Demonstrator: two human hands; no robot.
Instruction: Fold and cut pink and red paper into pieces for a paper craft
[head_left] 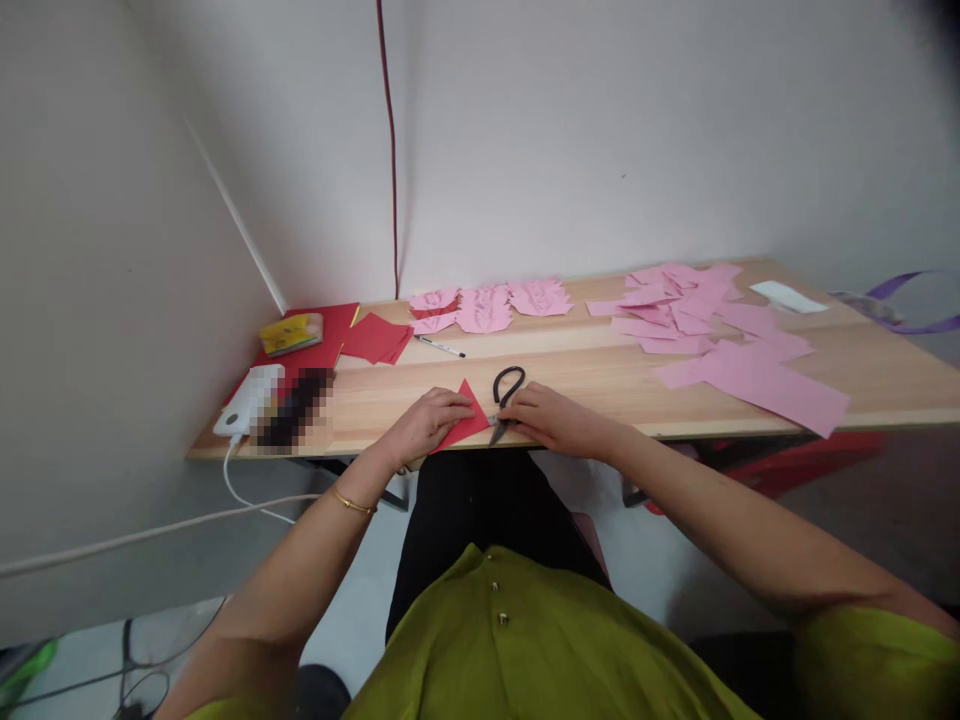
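A folded red paper triangle (466,424) lies at the table's front edge, its tip pointing away from me. My left hand (431,420) rests on its left side, fingers together over the paper. Just right of the triangle are black-handled scissors (509,385), their blades toward the front edge and the paper. My right hand (541,415) is closed at the scissors, its fingertips by the pivot; part of the handle is hidden beneath the fingers.
Cut pink papers (484,308) line the wall side beside a pen (440,346). Loose pink sheets (776,380) spread over the right. Red squares (376,338), a yellow packet (292,334) and a white corded device (253,400) are at left.
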